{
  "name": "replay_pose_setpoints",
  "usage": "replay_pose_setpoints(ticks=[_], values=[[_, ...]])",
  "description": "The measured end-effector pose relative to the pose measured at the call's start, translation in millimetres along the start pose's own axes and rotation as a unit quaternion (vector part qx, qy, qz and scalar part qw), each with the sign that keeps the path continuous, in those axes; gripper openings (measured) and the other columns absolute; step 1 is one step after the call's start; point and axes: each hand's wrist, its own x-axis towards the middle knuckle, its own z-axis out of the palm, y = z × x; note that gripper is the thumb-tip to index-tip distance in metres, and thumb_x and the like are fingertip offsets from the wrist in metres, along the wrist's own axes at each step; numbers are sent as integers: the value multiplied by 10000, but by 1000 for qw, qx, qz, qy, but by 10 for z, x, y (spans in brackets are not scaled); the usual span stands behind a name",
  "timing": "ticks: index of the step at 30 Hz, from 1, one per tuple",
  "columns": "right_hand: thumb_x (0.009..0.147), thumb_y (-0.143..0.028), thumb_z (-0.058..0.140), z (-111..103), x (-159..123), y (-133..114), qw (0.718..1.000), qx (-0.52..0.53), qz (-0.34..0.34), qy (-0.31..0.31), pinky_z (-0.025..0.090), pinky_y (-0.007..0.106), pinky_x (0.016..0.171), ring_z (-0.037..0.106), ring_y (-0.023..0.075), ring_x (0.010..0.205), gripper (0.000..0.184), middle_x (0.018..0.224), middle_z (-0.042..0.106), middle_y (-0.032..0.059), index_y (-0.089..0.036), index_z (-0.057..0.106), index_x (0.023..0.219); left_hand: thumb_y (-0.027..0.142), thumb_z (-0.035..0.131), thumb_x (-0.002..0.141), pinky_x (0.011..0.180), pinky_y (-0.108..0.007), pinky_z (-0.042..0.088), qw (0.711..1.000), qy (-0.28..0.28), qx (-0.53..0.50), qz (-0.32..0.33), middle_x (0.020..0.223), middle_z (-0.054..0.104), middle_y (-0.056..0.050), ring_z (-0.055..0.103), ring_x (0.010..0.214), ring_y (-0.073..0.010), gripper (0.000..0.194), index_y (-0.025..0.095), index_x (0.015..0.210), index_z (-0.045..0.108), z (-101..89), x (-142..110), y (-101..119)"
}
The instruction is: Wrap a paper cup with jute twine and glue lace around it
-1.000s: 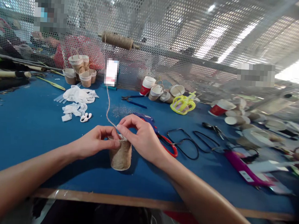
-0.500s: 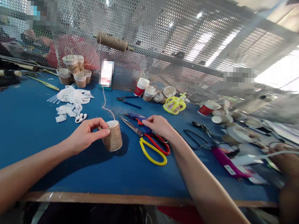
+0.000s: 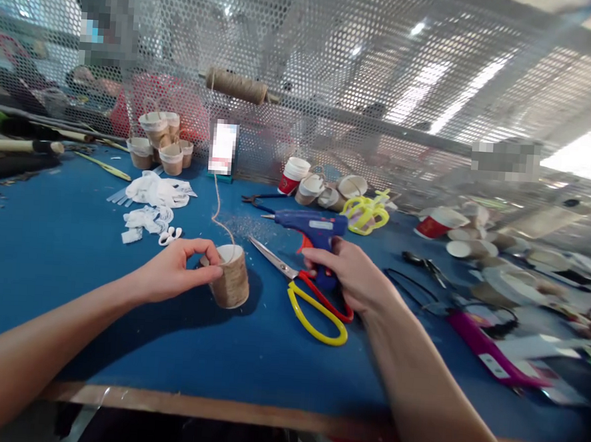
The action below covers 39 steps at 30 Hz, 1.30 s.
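Note:
My left hand point(image 3: 185, 267) pinches the rim of a small paper cup wrapped in brown twine point(image 3: 232, 280), its thumb and forefinger closed at the cup's left edge. A loose strand of twine point(image 3: 217, 206) runs up from the cup toward the twine spool point(image 3: 237, 86) hung on the mesh. In my right hand point(image 3: 350, 271) is a blue glue gun point(image 3: 311, 225) with an orange trigger, its nozzle pointing left. Fingers wrap round its handle. Beneath the gun lie scissors point(image 3: 285, 269) with one red and one yellow handle loop.
Pliers point(image 3: 261, 199), white lace point(image 3: 160, 191) and a yellow woven piece point(image 3: 366, 212) lie farther back. Wrapped cups point(image 3: 172, 159) are stacked at the back left. A phone point(image 3: 224, 148) stands against the mesh. A magenta power strip point(image 3: 497, 353) and cables are at the right.
My right hand has lifted the glue gun off the table beside the scissors. My left hand stays on the cup. The view has shifted slightly left.

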Motion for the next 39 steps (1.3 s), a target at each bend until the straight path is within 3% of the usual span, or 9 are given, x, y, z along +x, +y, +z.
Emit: replay_pose_setpoints(ticks=[2,5,9,15,21,26,39], values=[[667,-340,628,51,-164,-65,997,60,-25,-37,370,234,440,443,95,454,206,503,496,-23,-183,515,598,295,545,757,681,-293,402,1000,4,-19,-2,738,596,-15,519,727,-149,154,166,673,532,1,10,-23],[755,-353,561,140,-366,-115,995,9,-63,-74,370,234,445,441,100,448,190,482,485,-31,-171,610,736,313,564,749,654,-276,391,998,21,-62,-17,700,568,-2,498,676,-129,171,163,674,531,15,35,-69],[742,-344,568,232,-484,-92,993,-44,-98,-54,401,253,436,460,113,429,173,519,547,-11,-180,620,757,313,593,728,628,-260,372,992,51,-107,-48,671,548,12,475,635,-111,175,158,681,528,44,73,-113],[760,-332,578,298,-466,11,988,-71,-134,-27,424,281,445,479,126,435,151,655,658,20,-205,656,788,316,598,741,633,-259,364,992,73,-91,-42,686,551,11,476,653,-114,175,155,690,549,85,98,-148],[755,-315,603,328,-503,45,986,-93,-139,-10,460,274,476,536,136,465,125,639,675,3,-205,663,749,307,602,743,650,-265,379,992,74,-93,-37,697,567,5,491,667,-119,170,153,689,552,101,82,-134],[760,-305,581,366,-546,39,981,-119,-152,7,519,274,546,631,183,604,150,636,686,5,-181,664,762,310,601,737,651,-261,388,992,73,-101,-34,689,573,1,496,664,-118,177,147,687,553,114,79,-127],[750,-289,544,343,-571,11,982,-141,-127,14,522,272,470,651,202,580,163,622,694,42,-163,645,727,314,585,753,632,-249,373,994,69,-75,-35,701,565,6,484,659,-109,175,149,706,551,81,69,-145]])
